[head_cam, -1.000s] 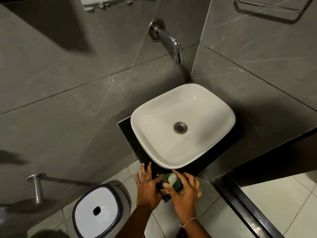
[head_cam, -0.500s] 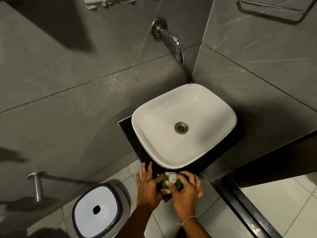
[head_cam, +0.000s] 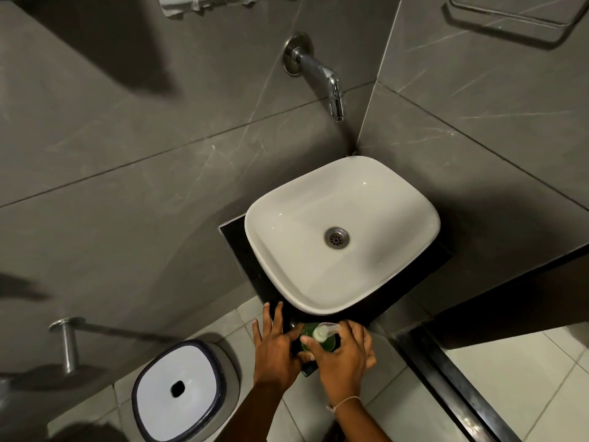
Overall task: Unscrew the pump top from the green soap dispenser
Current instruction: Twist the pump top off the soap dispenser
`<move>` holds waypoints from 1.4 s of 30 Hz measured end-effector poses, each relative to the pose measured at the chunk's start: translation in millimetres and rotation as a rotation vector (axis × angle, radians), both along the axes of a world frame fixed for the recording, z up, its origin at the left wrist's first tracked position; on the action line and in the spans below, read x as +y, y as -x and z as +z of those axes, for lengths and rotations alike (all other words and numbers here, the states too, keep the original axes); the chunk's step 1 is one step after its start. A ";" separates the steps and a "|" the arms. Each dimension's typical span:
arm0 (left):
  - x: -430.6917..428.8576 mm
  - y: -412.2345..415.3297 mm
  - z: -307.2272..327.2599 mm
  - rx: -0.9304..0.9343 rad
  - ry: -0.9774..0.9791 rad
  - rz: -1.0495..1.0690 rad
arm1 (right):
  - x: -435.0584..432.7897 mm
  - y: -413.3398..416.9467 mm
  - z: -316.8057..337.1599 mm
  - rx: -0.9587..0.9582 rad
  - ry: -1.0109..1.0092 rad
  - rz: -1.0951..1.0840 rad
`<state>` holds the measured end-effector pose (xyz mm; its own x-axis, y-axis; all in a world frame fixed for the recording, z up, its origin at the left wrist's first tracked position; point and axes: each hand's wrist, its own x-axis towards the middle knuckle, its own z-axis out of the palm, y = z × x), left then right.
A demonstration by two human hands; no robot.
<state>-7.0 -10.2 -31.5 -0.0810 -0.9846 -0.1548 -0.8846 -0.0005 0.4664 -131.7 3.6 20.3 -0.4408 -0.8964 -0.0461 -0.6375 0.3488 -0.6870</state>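
**Both hands on the dispenser at the counter's front corner**

The green dispenser (head_cam: 322, 341) stands upright on the black counter (head_cam: 237, 247), at its near corner, just in front of the white sink (head_cam: 342, 232). Its pale pump top (head_cam: 322, 332) sits on the neck, the clear nozzle pointing right.

The left hand (head_cam: 274, 349) presses against the bottle's left side; the thumb wraps toward the body while the other fingers lie stretched out flat toward the sink. The right hand (head_cam: 342, 354) curls around the pump top from the right and front, thumb and fingertips closed on its collar. A thin band (head_cam: 345, 401) circles the right wrist.

A chrome tap (head_cam: 318, 73) juts from the grey tiled wall above the sink. Down left on the tiled floor stands a bin (head_cam: 180, 386) with a white lid and a dark hole in its middle.
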 end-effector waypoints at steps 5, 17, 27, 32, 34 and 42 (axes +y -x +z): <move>0.2 -0.4 0.5 -0.002 -0.009 0.002 | 3.0 -3.6 1.6 -0.034 -0.019 0.008; -4.1 -3.8 2.7 -0.027 0.008 -0.061 | 4.9 8.5 5.8 -0.072 0.002 0.102; -2.6 -1.3 5.8 -0.027 -0.012 -0.039 | -0.3 3.7 12.3 -0.053 -0.031 0.050; -4.0 -1.8 4.8 -0.048 -0.016 -0.044 | 1.1 -2.2 20.3 -0.088 -0.073 0.034; -3.7 -2.2 4.1 -0.043 -0.023 -0.046 | 3.4 3.1 26.4 -0.084 -0.118 0.076; -3.5 -1.5 8.3 -0.045 -0.027 -0.044 | 12.9 23.7 53.9 -0.132 0.011 0.173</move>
<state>-5.5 -13.7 -23.1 -0.1168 -0.9756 -0.1858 -0.9042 0.0270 0.4263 -155.4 16.5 74.2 -0.2709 -0.9590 -0.0830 -0.5919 0.2340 -0.7713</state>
